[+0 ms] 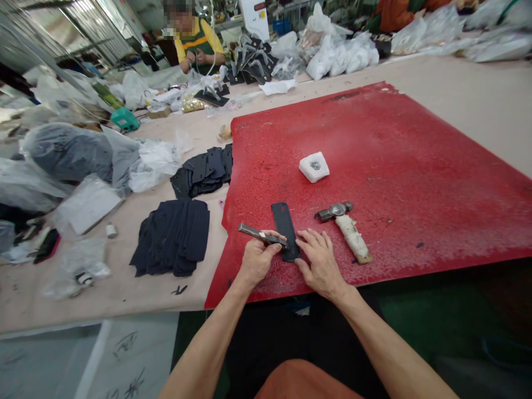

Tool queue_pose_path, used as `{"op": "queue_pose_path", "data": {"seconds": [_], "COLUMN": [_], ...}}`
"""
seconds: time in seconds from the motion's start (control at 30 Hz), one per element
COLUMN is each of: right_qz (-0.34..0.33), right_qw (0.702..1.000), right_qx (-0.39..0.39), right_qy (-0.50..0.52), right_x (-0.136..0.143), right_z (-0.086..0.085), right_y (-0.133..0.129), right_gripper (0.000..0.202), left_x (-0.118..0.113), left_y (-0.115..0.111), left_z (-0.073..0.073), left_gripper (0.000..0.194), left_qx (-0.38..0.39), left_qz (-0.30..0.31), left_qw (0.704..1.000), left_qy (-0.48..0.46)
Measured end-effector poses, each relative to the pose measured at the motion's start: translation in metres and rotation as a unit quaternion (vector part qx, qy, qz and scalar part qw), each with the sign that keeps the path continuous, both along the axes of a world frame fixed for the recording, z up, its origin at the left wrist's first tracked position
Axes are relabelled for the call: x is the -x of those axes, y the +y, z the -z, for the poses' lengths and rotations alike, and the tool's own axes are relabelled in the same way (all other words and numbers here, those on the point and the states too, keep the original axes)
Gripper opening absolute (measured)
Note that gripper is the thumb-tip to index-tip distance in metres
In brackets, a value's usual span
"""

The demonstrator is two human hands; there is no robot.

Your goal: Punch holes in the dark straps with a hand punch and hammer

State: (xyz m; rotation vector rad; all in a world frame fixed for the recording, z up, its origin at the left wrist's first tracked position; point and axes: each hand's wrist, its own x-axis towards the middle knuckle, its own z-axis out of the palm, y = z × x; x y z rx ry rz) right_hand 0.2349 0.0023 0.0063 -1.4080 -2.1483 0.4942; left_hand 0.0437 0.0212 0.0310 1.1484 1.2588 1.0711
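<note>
A positioning stage appears to be in hand. The dark strip (282,217) is laid on the red mat (394,144); a metal tool (249,230) is gripped over it by the left hand (256,259). The strip's edge is touched by the right hand (324,266), fingers spread, nothing grasped; steady contact appears called for. From the strip, a hammer (351,235) is located at 3 o'clock. Dark material is enclosed in a clear bag (66,147) at 10 o'clock; gold-coloured contents are held in a small bag (192,103) at 11.
</note>
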Motion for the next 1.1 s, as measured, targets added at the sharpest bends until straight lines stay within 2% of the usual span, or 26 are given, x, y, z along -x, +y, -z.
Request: {"op": "queue_pose_path", "data": {"seconds": [0.1, 0.2, 0.33, 0.4, 0.47, 0.53, 0.63, 0.8, 0.87, 1.0, 1.1], "right_qz": [0.011, 0.015, 0.016, 0.018, 0.017, 0.015, 0.013, 0.009, 0.008, 0.005, 0.003], "right_qw": [1.0, 1.0, 1.0, 1.0, 1.0, 1.0, 1.0, 1.0, 1.0, 0.999, 0.999], "right_qx": [0.003, 0.007, 0.013, 0.013, 0.012, 0.011, 0.003, -0.015, -0.023, -0.04, -0.048], "right_qy": [0.002, 0.006, 0.011, 0.015, 0.016, 0.014, 0.007, 0.0, -0.002, -0.012, -0.018], "right_x": [0.001, 0.002, 0.001, 0.001, 0.001, 0.001, 0.001, 0.001, 0.001, 0.001, 0.001], "right_z": [0.0, 0.001, 0.001, 0.0, -0.001, -0.002, 0.0, 0.007, 0.009, 0.013, 0.016], "right_y": [0.001, 0.001, 0.001, 0.001, 0.001, 0.001, 0.001, -0.001, -0.001, -0.002, -0.002], "right_gripper": [0.041, 0.041, 0.041, 0.041, 0.04, 0.039, 0.038, 0.039, 0.039, 0.039, 0.04], "left_x": [-0.006, -0.008, -0.004, -0.001, 0.001, 0.004, 0.01, 0.033, 0.044, 0.059, 0.066], "left_y": [-0.004, -0.007, -0.01, -0.011, -0.011, -0.011, -0.013, -0.024, -0.029, -0.036, -0.038], "left_z": [0.003, 0.004, 0.003, 0.003, 0.003, 0.004, 0.004, -0.004, -0.006, -0.01, -0.013], "left_gripper": [0.017, 0.017, 0.015, 0.014, 0.015, 0.018, 0.024, 0.035, 0.032, 0.017, 0.019], "left_qx": [-0.029, -0.056, -0.099, -0.088, -0.055, -0.026, -0.008, -0.018, -0.016, 0.012, 0.008], "left_qz": [0.02, 0.012, -0.071, -0.112, -0.126, -0.137, -0.178, -0.228, -0.23, -0.197, -0.226], "left_qw": [0.997, 0.991, 0.973, 0.968, 0.977, 0.988, 0.983, 0.972, 0.973, 0.964, 0.957], "left_qy": [0.066, 0.122, 0.195, 0.208, 0.162, 0.068, -0.039, -0.055, -0.013, 0.177, 0.181]}}
